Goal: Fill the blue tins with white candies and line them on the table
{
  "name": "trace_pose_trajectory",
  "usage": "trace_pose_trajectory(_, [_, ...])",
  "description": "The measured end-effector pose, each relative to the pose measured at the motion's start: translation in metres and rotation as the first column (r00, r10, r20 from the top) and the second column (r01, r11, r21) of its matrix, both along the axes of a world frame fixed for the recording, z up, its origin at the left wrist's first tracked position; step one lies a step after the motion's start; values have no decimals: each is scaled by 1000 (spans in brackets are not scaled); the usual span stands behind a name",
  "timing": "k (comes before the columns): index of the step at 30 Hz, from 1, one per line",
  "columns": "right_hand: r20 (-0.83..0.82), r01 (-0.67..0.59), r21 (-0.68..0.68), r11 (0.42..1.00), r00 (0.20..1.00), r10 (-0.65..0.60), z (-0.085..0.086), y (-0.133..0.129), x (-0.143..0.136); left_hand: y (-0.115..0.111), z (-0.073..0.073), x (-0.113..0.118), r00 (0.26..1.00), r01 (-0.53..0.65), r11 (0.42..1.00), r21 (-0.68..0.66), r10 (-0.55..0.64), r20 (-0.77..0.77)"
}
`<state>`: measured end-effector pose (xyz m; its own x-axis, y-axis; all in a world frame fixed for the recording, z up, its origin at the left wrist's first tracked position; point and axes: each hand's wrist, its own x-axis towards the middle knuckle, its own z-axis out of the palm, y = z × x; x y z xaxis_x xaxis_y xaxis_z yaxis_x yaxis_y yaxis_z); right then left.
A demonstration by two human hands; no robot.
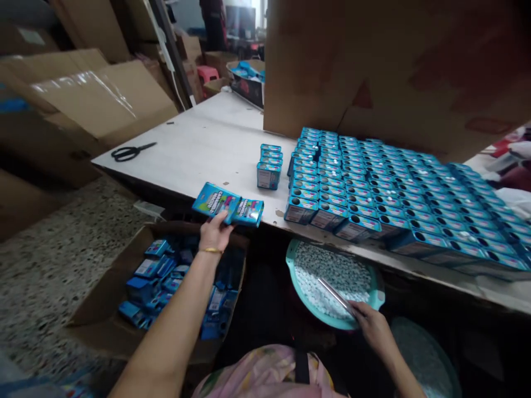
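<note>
Left hand (215,232) gripping glossy blue boxes (228,205) over the table's near edge (265,216).
Right hand (369,319) holding slim metal tool (337,296) over teal basin (292,271); fingers hide its end. Near-right container (427,359): dim, cut off.

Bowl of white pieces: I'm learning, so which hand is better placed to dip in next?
Right hand, probably: its metal tool is over the bowl, while the left hand holds blue packs.

Rows of blue boxes (385,196) cut off at the right edge
</note>
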<state>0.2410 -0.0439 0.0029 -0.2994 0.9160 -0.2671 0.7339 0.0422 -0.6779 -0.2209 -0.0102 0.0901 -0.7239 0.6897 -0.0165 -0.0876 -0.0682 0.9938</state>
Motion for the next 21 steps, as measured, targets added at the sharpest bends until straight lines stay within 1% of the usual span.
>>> trace_pose_trajectory(1, [-19,9,2,1000,1000,-9,1,0,1,18,3,8,996,7,1000,26,-9,94])
trace_pose_trajectory(2, [-39,19,5,1000,999,-19,2,-1,3,31,5,15,984,16,999,36,-22,178])
trace_pose_trajectory(3, [-60,28,10,1000,998,-27,2,-2,4,38,7,21,966,25,999,46,-36,257])
trace_pose_trajectory(4, [-81,35,16,999,996,-34,2,-2,6,41,10,25,948,31,998,60,-48,315])
trace_pose_trajectory(5, [-100,39,19,999,994,-37,1,-3,8,39,14,28,938,39,996,84,-65,341])
trace_pose_trajectory(7, [-125,43,24,999,991,-40,-2,-3,12,24,24,33,935,86,983,164,-136,328])
trace_pose_trajectory(9, [-141,38,20,999,989,-34,-8,-2,14,0,33,40,930,200,954,222,-256,264])
trace_pose_trajectory(11, [-148,31,18,999,989,-28,-13,2,12,-24,39,52,905,323,922,213,-367,214])
trace_pose_trajectory(12, [-147,27,19,999,989,-24,-14,5,11,-34,40,60,894,362,912,196,-399,205])
trace_pose_trajectory(14, [-138,8,33,999,990,-3,-11,10,6,-49,36,78,877,408,900,151,-433,209])
trace_pose_trajectory(16, [-111,-35,62,997,993,41,-4,16,2,-57,28,97,862,456,886,85,-463,207])
trace_pose_trajectory(19, [-16,-109,101,989,994,111,10,23,6,-62,14,124,832,544,839,-22,-536,145])
trace_pose_trajectory(21, [53,-119,111,987,992,114,16,27,13,-63,6,137,799,596,799,-79,-580,158])
